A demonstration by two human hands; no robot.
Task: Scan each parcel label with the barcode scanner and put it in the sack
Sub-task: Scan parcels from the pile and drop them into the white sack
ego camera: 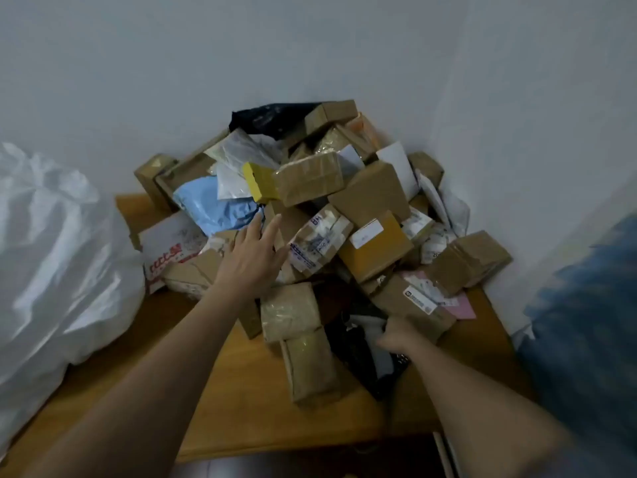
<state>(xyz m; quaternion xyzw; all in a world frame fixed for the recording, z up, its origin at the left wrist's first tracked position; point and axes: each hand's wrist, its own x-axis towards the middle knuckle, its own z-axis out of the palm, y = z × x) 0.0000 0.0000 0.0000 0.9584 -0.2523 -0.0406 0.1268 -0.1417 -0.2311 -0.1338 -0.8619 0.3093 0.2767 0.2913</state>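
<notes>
Brown cardboard parcels [370, 196], many wrapped in glossy tape, are heaped with crinkled plastic mailers on the smooth wooden counter [241, 391] in the corner. One soft blue mailer [210, 205] lies near the left hand [253, 257], which reaches over the heap with fingers straight, grasping nothing. The right hand [400, 334] is curled at a taped box's edge [413, 305]. A crumpled white sack [51, 263] bulges at left.

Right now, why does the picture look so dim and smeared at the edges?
Head view: dull, flat light, no hard shadows; the white sack shows soft glare; the blue shape at right is blurred; the wide lens bends the table edge; parcel labels are too soft to read.
</notes>
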